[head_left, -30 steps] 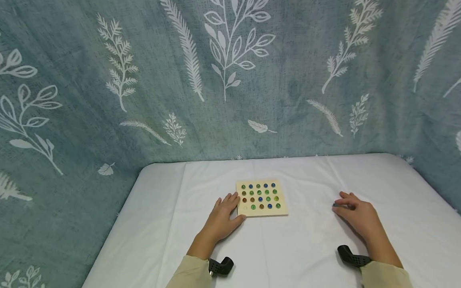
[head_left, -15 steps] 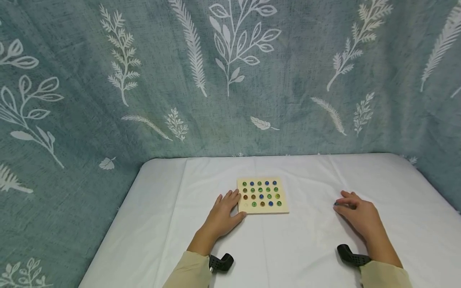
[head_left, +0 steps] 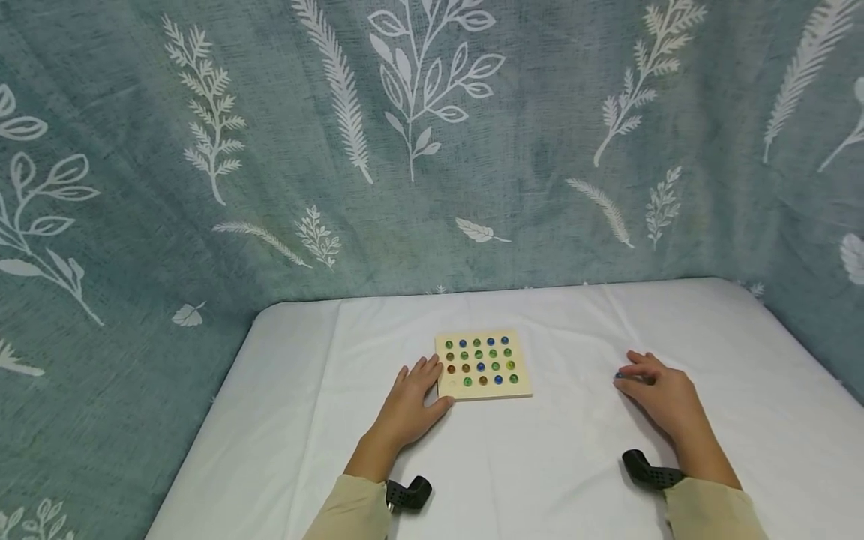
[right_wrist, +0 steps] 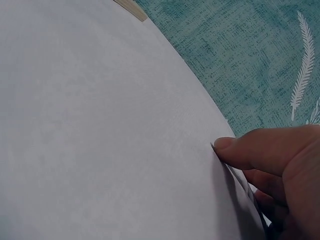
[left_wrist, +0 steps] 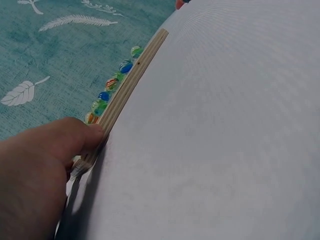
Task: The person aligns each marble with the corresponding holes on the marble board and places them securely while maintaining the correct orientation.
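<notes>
The left hand (head_left: 408, 409) rests flat against the wooden board (head_left: 483, 364), thumb and fingers pressed to its near-left corner, gripping nothing. Marbles (head_left: 479, 361) fill the board's holes. The right hand (head_left: 658, 397), well apart to the board's right, curls over a small dark marble (head_left: 619, 374), mostly hidden beneath its fingertips.

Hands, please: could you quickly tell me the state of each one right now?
Left hand: open, resting against the wooden board.
Right hand: fingers pinch a small marble.
</notes>
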`<move>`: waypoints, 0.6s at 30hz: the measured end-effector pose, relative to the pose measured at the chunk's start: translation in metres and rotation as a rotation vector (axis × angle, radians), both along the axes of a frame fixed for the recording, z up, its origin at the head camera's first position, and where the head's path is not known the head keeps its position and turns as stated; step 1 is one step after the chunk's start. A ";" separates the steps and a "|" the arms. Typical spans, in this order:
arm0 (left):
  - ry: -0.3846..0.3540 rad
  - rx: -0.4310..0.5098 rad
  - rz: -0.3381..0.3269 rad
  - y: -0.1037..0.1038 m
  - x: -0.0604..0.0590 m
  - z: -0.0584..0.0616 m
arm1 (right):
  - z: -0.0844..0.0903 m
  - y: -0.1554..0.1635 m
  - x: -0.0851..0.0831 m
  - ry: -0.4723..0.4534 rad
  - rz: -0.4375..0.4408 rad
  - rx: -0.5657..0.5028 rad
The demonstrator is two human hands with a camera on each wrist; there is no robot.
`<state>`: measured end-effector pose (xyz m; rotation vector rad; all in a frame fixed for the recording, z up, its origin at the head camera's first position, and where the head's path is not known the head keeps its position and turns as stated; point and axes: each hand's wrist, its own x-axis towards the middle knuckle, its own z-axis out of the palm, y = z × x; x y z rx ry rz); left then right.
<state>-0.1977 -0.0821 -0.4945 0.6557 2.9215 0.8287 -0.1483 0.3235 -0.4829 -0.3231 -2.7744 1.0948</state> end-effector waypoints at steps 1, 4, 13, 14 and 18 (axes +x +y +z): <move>0.003 -0.003 0.001 0.000 0.000 0.000 | 0.001 -0.001 -0.001 0.002 -0.001 0.003; 0.009 0.006 -0.001 -0.001 -0.001 0.000 | 0.003 -0.003 -0.002 0.013 -0.007 0.009; -0.001 0.007 -0.004 -0.001 -0.001 0.001 | 0.025 -0.043 -0.013 0.120 0.092 0.002; 0.001 0.006 -0.002 -0.001 -0.001 0.001 | 0.027 -0.051 -0.016 0.128 0.106 0.008; 0.011 -0.004 0.001 -0.001 -0.001 0.002 | 0.035 -0.091 -0.028 0.121 0.160 0.011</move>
